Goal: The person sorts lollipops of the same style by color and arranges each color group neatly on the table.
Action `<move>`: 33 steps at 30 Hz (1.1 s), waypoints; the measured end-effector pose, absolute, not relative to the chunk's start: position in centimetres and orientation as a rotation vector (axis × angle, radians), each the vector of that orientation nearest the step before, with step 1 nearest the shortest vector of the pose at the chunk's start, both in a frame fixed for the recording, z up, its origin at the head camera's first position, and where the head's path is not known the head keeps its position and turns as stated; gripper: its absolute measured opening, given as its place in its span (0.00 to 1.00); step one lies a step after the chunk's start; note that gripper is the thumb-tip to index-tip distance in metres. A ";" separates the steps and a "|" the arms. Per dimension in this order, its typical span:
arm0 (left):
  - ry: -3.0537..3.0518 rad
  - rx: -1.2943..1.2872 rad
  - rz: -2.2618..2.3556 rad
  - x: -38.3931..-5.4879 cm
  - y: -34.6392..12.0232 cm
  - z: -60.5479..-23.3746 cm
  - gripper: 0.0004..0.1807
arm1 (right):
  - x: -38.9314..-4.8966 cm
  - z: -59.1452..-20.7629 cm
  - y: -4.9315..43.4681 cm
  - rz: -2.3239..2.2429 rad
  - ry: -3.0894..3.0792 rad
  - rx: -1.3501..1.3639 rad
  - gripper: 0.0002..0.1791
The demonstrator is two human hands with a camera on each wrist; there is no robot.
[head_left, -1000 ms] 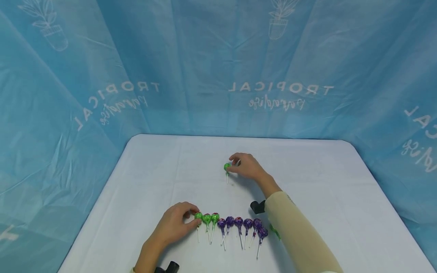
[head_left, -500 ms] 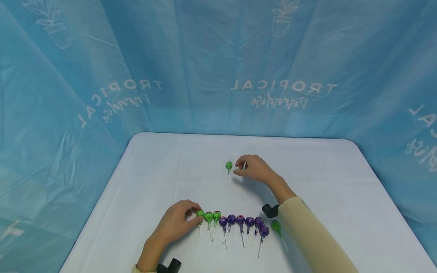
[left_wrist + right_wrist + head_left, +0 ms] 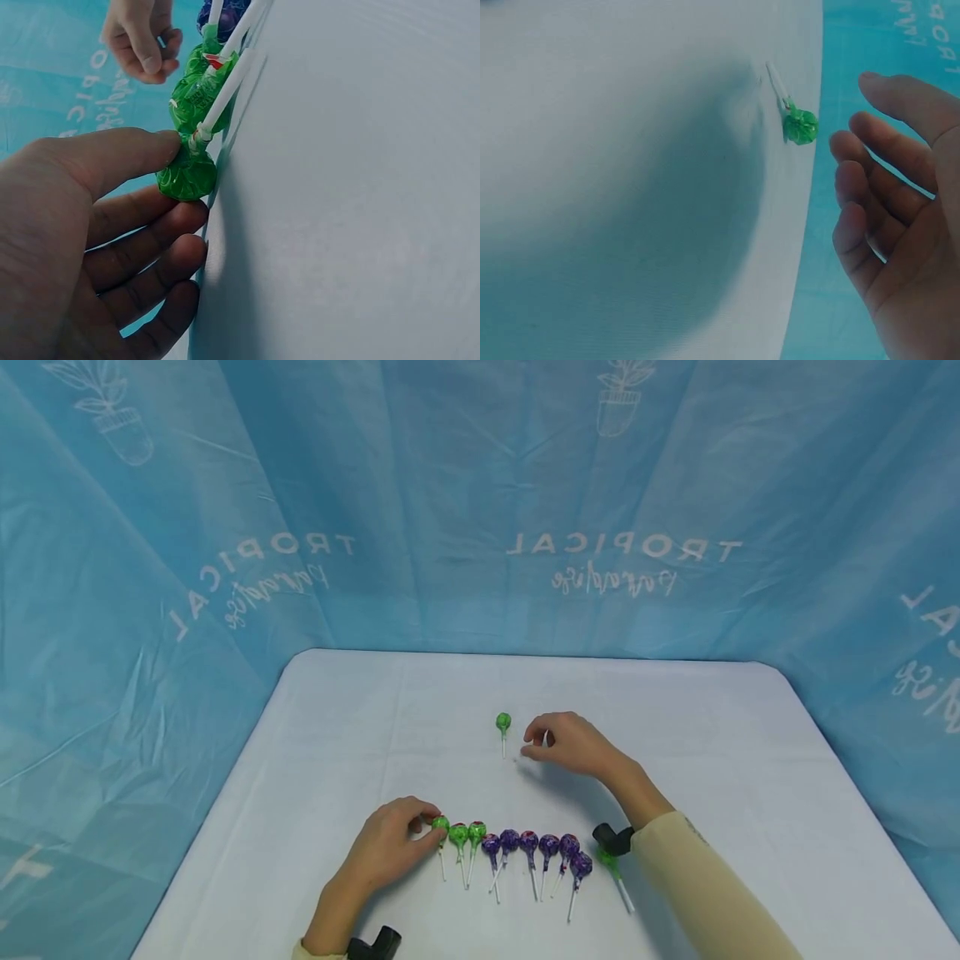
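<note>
My left hand (image 3: 393, 845) pinches the head of a green-wrapped lollipop (image 3: 441, 825) between thumb and fingers, at the left end of a row. That lollipop's green head (image 3: 187, 178) shows between the thumb and fingertips in the left wrist view. Beside it lie two more green lollipops (image 3: 477, 833), then several purple lollipops (image 3: 528, 842). Farther up the table rests a lone green lollipop (image 3: 503, 722), stick toward me. Just right of it hovers my right hand (image 3: 573, 743), holding nothing, its fingers loosely bent and apart from the candy.
Another green lollipop (image 3: 619, 878) lies at the row's right end, partly behind the black wrist camera (image 3: 612, 839). A white cloth covers the table (image 3: 360, 718). Blue printed curtains (image 3: 480, 510) hang around its far and side edges.
My right hand has let go of the lone green lollipop and drawn back to the right and slightly toward me. The left hand keeps its pinch at the row's end.
</note>
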State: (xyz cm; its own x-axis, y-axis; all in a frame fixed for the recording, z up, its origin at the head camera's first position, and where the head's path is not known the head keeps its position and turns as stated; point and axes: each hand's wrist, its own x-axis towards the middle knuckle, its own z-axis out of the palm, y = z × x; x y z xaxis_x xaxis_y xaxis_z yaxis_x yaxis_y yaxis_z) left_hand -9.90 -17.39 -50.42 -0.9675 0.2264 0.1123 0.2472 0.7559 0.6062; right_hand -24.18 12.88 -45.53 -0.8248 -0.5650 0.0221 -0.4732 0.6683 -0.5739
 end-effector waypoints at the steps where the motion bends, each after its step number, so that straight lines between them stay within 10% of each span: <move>1: -2.914 -0.387 -1.013 -9.9 -17.4 -50.4 0.09 | -24.1 -45.6 12.9 -0.869 2.718 -0.850 0.08; 33: -2.915 -0.378 -0.986 -9.9 -17.0 -50.1 0.12 | -19.1 -45.1 16.7 -0.763 2.727 -0.917 0.17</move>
